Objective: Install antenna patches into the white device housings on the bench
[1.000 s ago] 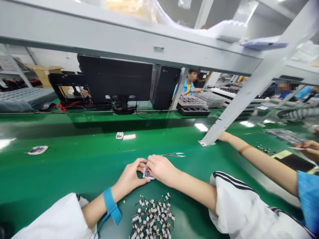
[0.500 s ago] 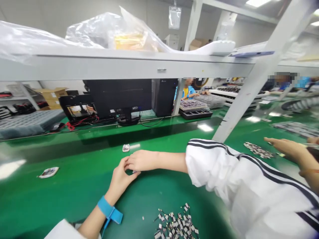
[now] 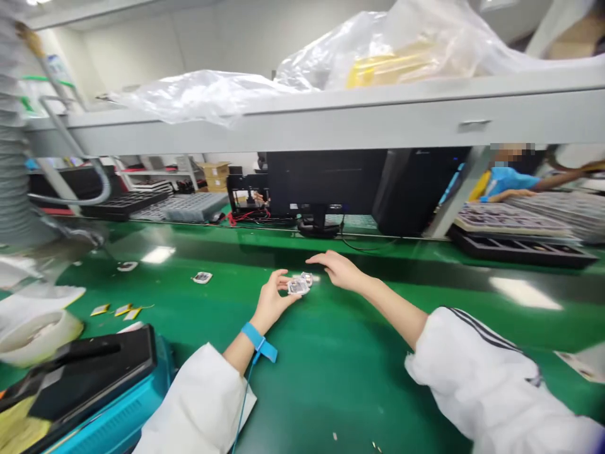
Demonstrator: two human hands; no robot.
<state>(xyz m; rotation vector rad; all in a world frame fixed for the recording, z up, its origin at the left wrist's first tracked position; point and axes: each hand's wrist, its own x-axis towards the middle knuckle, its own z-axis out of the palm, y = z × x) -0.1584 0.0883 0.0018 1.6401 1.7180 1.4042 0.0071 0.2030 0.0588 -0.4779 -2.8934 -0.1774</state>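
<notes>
My left hand [image 3: 273,296], with a blue strap round its wrist, grips a small white squarish casing [image 3: 297,287] by its edge between thumb and fingers. Parts show inside the casing, too small to name. Just behind it, a second white casing [image 3: 308,278] lies on the green bench mat [image 3: 321,353] and is partly overlapped in view. To the right, my right hand [image 3: 339,270] hovers beyond the casings, fingers stretched out and holding nothing that I can see. Another white casing [image 3: 202,277] rests on the mat left of my left hand.
A monitor [image 3: 328,183] and a computer tower [image 3: 416,195] stand along the back under a shelf [image 3: 368,120]. At left are yellow-edged flat pieces [image 3: 123,309], a white bowl [image 3: 40,337] and a blue-and-black case [image 3: 108,378]. Black trays [image 3: 520,249] sit back right, near another person.
The view has swung left. My hands, together before, are now apart: the right has drawn away from the casing, while the left still holds it. The pile of small parts has left the view.
</notes>
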